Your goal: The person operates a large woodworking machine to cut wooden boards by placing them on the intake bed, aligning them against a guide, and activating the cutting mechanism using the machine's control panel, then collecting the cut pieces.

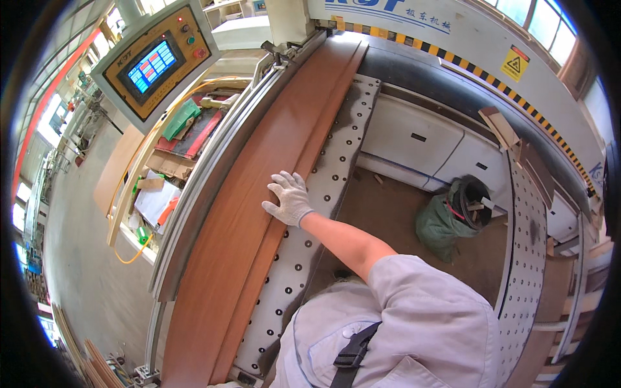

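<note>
My right hand (290, 199), in a pale knitted glove, lies flat with its fingers spread on a long reddish-brown wooden board (249, 187). A second brown strip, or a stepped edge of the same board, runs along its right side; I cannot tell which. The board stretches from the lower edge up to the machine's beam, beside a metal guide rail (213, 161). Under its right edge shows a white table (333, 174) dotted with round black studs. My left hand is out of view.
A control panel (155, 61) with a lit screen hangs at the upper left. Below it, a tray holds papers (157, 197) and cloths. A black-and-yellow striped beam (453, 58) crosses the far side. A green sack (440, 226) with offcuts stands right, near another studded table (522, 258).
</note>
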`<state>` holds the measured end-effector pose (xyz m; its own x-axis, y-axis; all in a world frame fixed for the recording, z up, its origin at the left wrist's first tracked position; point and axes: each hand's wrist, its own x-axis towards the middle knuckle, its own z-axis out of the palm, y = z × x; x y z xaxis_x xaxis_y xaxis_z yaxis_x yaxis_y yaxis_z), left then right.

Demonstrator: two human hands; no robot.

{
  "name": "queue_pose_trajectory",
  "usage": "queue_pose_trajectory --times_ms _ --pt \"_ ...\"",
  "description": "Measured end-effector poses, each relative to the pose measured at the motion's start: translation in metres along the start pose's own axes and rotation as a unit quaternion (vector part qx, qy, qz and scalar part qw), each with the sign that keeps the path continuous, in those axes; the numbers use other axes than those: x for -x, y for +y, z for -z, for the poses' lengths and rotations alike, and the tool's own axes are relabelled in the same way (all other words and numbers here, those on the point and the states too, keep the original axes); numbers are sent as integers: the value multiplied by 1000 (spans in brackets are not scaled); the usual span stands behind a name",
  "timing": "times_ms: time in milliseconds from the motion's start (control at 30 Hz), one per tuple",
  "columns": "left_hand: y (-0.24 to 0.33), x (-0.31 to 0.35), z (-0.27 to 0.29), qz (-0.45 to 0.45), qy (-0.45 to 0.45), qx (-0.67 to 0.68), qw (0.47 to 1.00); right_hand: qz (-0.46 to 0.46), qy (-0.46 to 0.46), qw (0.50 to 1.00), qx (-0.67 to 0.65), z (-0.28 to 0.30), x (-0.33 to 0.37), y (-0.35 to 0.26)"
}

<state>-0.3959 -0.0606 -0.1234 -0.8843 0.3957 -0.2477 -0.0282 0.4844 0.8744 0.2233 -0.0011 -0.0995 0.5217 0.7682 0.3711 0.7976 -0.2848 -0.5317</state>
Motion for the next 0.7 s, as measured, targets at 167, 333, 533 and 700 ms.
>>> queue_pose_trajectory --times_ms 167,333,533,700 --pt "-14 -16 -9 23 10 92 995 13 -1 1000 -2 -4 -6 2" --pt "32 63 -12 24 17 164 986 17 2 1000 -10 0 -3 10" --pt "28 81 -28 27 13 156 987 50 -11 998 19 11 -8 27" --pt "-35 -4 -6 13 41 80 996 162 -96 982 34 6 -15 -8"
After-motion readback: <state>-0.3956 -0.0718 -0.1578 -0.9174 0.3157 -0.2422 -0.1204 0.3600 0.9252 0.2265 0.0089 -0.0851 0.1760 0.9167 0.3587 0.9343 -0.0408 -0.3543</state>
